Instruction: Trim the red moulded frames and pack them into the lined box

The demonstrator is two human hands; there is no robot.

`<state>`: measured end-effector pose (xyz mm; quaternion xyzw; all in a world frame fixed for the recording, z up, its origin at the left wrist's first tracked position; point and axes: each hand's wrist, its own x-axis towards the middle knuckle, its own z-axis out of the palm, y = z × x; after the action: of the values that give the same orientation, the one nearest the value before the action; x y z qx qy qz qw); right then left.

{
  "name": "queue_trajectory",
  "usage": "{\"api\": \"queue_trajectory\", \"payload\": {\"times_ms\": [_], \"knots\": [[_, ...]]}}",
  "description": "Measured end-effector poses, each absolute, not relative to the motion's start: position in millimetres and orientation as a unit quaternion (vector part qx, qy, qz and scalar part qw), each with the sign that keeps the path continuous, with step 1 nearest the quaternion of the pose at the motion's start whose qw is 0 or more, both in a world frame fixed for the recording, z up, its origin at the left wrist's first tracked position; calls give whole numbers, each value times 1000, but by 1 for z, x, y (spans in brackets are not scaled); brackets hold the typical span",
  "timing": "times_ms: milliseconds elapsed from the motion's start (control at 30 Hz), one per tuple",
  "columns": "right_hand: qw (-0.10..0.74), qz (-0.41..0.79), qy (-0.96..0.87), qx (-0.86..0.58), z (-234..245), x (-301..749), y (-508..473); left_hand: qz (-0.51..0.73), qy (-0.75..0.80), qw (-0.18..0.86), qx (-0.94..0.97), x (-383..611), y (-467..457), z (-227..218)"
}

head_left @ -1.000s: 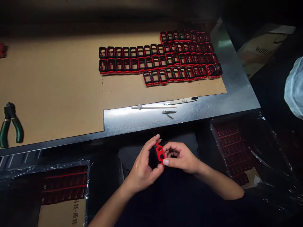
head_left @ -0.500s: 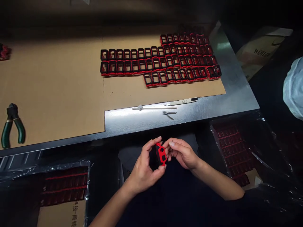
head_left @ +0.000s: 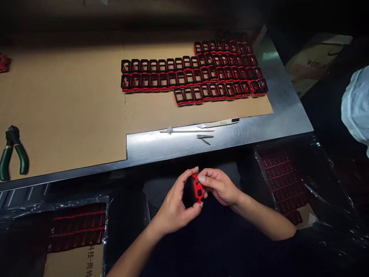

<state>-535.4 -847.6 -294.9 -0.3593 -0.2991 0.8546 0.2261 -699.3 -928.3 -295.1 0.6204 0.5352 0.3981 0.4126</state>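
Below the table's front edge, my left hand (head_left: 175,207) is wrapped around a small red-and-black plastic frame (head_left: 198,189), thumb at its lower end and fingers at its upper end. The frame's red side, with a dark square opening, faces up to the right. My right hand (head_left: 220,186) is closed against the upper part of the same frame. Its thumb and forefinger pinch near the hole there, and the other fingers tuck behind the frame. Whether anything small sits between those fingertips is hidden.
Rows of similar red-and-black frames (head_left: 173,77) stand on cardboard (head_left: 72,115) over the metal table (head_left: 282,104). Green-handled pliers (head_left: 13,152), a craft knife (head_left: 220,123), a thin stick (head_left: 190,131) and small metal pieces (head_left: 204,137) lie nearby. Plastic-lined boxes flank me. Someone's pale cap (head_left: 357,107) is at right.
My right thumb and forefinger have moved left onto the frame, now covering part of its upper round hole. My left hand keeps its hold. The whole view has shifted slightly.
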Motion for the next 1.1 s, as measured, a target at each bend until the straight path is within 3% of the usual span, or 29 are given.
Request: {"api": "queue_trajectory", "payload": {"times_ms": [400, 733, 967, 1100], "knots": [[218, 843, -306, -385, -292, -536, -845, 443, 501, 519, 533, -702, -930, -306], [225, 841, -314, -379, -299, -531, -847, 399, 512, 394, 651, -702, -924, -303], [236, 823, -377, -352, -300, -526, -842, 417, 489, 243, 727, -703, -920, -305], [233, 853, -344, -317, -306, -520, -841, 443, 460, 252, 728, -707, -921, -305]]}}
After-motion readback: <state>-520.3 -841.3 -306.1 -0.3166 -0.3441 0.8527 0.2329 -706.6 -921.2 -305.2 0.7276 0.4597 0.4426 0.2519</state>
